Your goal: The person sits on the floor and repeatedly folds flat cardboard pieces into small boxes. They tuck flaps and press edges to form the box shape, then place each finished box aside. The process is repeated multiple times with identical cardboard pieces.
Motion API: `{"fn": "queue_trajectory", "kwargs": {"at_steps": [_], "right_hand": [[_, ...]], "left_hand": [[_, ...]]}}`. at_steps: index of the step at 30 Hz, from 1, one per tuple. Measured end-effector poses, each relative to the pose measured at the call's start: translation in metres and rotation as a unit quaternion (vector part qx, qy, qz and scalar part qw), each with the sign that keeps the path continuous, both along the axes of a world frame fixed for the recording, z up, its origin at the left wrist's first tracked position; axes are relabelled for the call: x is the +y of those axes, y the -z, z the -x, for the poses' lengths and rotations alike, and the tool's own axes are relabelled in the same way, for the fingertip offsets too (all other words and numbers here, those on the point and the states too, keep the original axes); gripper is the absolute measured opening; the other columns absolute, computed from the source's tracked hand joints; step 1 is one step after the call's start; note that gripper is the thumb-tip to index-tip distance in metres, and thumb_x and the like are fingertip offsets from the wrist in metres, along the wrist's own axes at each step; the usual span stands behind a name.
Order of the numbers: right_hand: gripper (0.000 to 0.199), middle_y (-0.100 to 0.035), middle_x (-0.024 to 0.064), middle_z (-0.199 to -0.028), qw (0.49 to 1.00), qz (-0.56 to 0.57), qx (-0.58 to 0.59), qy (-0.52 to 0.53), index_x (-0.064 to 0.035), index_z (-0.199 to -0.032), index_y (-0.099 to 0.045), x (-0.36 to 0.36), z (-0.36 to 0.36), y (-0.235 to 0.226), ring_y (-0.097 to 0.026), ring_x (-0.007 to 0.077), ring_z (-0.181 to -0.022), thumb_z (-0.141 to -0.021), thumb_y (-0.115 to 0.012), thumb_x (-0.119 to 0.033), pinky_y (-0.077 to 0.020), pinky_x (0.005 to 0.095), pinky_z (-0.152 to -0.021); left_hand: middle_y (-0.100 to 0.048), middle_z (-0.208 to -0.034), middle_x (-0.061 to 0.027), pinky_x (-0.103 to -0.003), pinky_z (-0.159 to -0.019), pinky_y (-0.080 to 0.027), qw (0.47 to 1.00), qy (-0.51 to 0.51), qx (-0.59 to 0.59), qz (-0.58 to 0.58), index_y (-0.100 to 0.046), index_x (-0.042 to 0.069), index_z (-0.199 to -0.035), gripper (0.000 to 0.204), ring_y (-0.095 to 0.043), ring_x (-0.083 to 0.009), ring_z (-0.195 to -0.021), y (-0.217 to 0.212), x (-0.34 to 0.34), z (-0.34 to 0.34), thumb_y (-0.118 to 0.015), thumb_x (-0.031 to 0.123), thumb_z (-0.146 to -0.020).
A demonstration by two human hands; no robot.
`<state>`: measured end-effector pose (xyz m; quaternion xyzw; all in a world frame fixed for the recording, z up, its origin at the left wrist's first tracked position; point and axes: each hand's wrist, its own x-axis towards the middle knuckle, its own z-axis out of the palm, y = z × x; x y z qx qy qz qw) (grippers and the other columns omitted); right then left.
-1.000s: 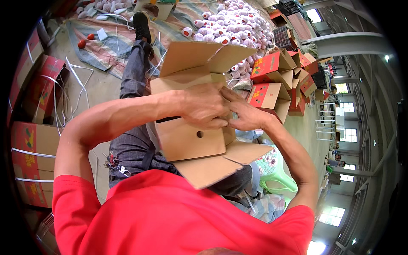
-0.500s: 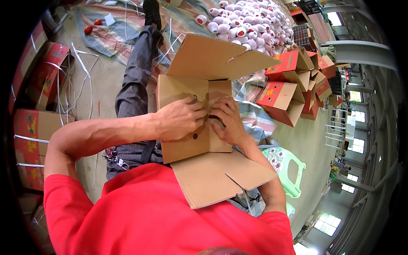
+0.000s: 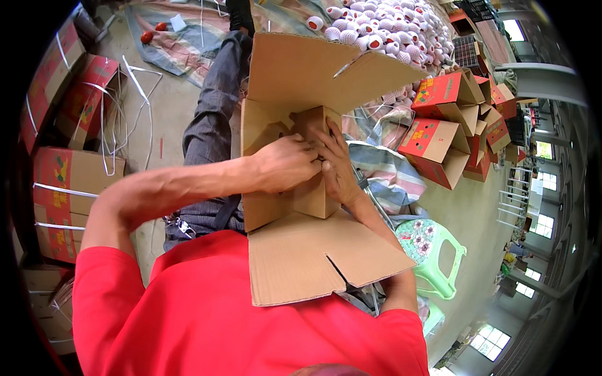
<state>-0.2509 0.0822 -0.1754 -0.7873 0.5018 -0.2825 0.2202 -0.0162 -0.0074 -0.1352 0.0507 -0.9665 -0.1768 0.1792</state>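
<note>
An unfolded brown cardboard box (image 3: 291,250) lies over my lap, with a wide slotted flap at its far side and another at its near side. Inside it, my left hand (image 3: 288,164) is closed, fingers bent against the meeting of two panels; its fingertips are partly hidden. My right hand (image 3: 337,166) grips the upright right-hand panel (image 3: 313,199), fingers lying along its upper edge and thumb near my left fingers. Both hands nearly touch. A dark round hole shows in the panel beyond my left hand.
Open red-and-brown cartons (image 3: 439,141) stand at the right, beside a heap of fruit in white foam nets (image 3: 389,31). A green stool (image 3: 433,257) is near my right arm. Strapped cartons (image 3: 63,207) line the left. White straps (image 3: 147,100) and two red fruits (image 3: 147,37) lie on the floor.
The box's right-hand panel has swung inward and stands more upright. My right hand has turned onto its edge, and my left hand has shifted slightly right. The whole view has shifted a little.
</note>
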Motion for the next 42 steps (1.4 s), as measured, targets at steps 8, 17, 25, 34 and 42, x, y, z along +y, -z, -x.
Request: {"fn": "queue_trajectory", "kwargs": {"at_steps": [8,17,25,34,42], "right_hand": [[0.039,-0.043,0.0187,-0.160,0.999,-0.028,0.036,-0.006,0.0000,-0.129,-0.060,0.004,-0.022,-0.008,-0.022,0.0498,-0.155,-0.093,-0.062,-0.015,-0.0216,0.0611,-0.124],[0.077,-0.030,0.0293,-0.162,0.995,0.005,-0.035,0.092,0.0018,-0.151,-0.035,0.017,-0.015,0.053,-0.030,0.0498,-0.150,-0.084,-0.074,-0.005,-0.0293,0.0555,-0.122],[0.058,-0.045,0.0248,-0.153,0.995,-0.069,-0.010,0.071,-0.0027,-0.142,-0.053,0.014,-0.001,0.039,-0.035,0.0523,-0.145,-0.085,-0.065,-0.006,-0.0316,0.0563,-0.119],[0.061,-0.038,0.0304,-0.162,0.953,-0.088,0.009,0.290,0.0050,-0.148,-0.052,0.052,0.001,0.063,-0.032,0.0460,-0.153,-0.095,-0.071,-0.017,-0.0300,0.0483,-0.124],[0.067,-0.045,0.0267,-0.159,0.912,-0.148,-0.082,0.375,0.0074,-0.154,-0.043,0.096,-0.028,0.062,-0.041,0.0372,-0.151,-0.099,-0.070,-0.021,-0.0308,0.0428,-0.124]], "left_hand": [[-0.034,-0.164,-0.0266,-0.057,-0.125,-0.026,0.884,-0.398,0.177,-0.171,-0.061,0.007,-0.139,0.067,-0.031,-0.0469,-0.153,0.007,0.034,-0.047,-0.076,0.004,-0.074],[-0.034,-0.160,-0.0278,-0.061,-0.127,-0.017,0.927,-0.328,0.112,-0.145,-0.055,-0.001,-0.138,0.067,-0.024,-0.0488,-0.154,0.013,0.038,0.024,-0.070,0.009,-0.073],[-0.041,-0.157,-0.0246,-0.060,-0.125,-0.024,0.959,-0.136,0.133,-0.208,-0.043,0.000,-0.152,0.075,-0.033,-0.0476,-0.149,0.089,0.031,0.041,-0.069,0.026,-0.087],[-0.029,-0.166,-0.0273,-0.064,-0.124,-0.022,0.917,-0.362,0.081,-0.148,-0.047,0.007,-0.153,0.083,-0.023,-0.0515,-0.154,0.082,0.041,0.004,-0.081,0.022,-0.079],[-0.035,-0.163,-0.0243,-0.062,-0.122,-0.029,0.944,-0.264,0.080,-0.180,-0.061,0.009,-0.140,0.071,-0.025,-0.0516,-0.153,0.070,0.028,-0.011,-0.083,0.021,-0.073]]}}
